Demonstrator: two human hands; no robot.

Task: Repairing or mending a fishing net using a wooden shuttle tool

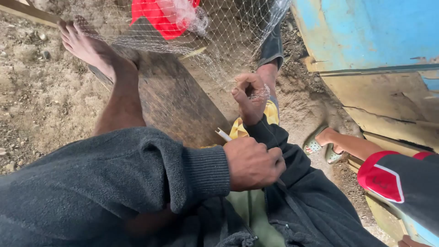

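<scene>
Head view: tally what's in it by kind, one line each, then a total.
Person's own hands: 2 (left hand, right hand)
Fishing net: 1
White netting tool in the left hand: 1
Wooden plank: 1
Red cloth: 1
Blue boat hull: 1
Green sandal on another person's foot: 1
Total: 8

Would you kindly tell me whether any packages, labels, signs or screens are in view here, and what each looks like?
No labels, signs or screens show.
Red bag: top centre behind the fishing net, crumpled red plastic with a clear part; contents cannot be told.
</scene>
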